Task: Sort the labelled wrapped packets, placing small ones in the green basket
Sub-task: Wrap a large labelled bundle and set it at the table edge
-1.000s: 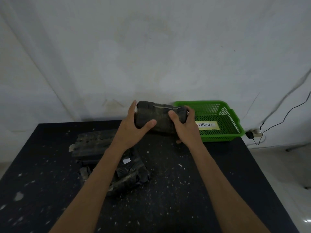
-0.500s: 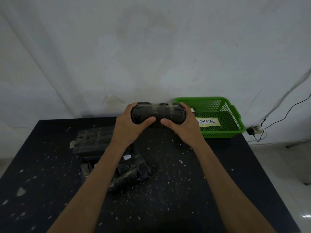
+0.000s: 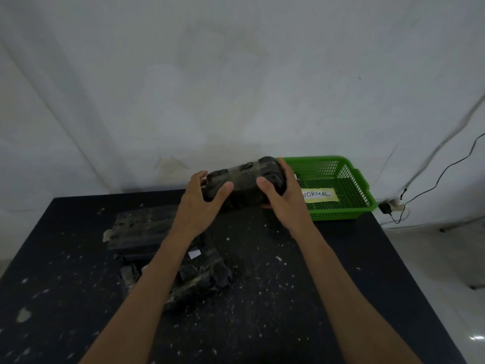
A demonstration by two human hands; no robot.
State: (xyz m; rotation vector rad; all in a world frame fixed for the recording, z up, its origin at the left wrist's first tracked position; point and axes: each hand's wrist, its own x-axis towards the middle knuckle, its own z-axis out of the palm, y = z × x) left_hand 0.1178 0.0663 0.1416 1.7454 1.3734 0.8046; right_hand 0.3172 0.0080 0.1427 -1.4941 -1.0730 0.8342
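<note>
A black wrapped packet (image 3: 244, 183) is held above the far part of the black table (image 3: 262, 311), tilted with its right end higher. My left hand (image 3: 199, 206) grips its left end and my right hand (image 3: 282, 198) grips its right end, next to the green basket's left rim. The green basket (image 3: 354, 203) stands at the table's far right corner and carries a white label reading "NORMAL" (image 3: 319, 194). Two more black packets lie on the table: a flat one (image 3: 139, 229) at the left and a crumpled one (image 3: 202, 274) with a small white label, partly under my left forearm.
A white wall rises right behind the table. At the right, a black cable and a plug adapter (image 3: 388, 207) lie on the floor beside the basket. White specks dot the table top.
Both hands have lifted the packet slightly and carried it to the right, tilting its right end up toward the basket's left rim.
</note>
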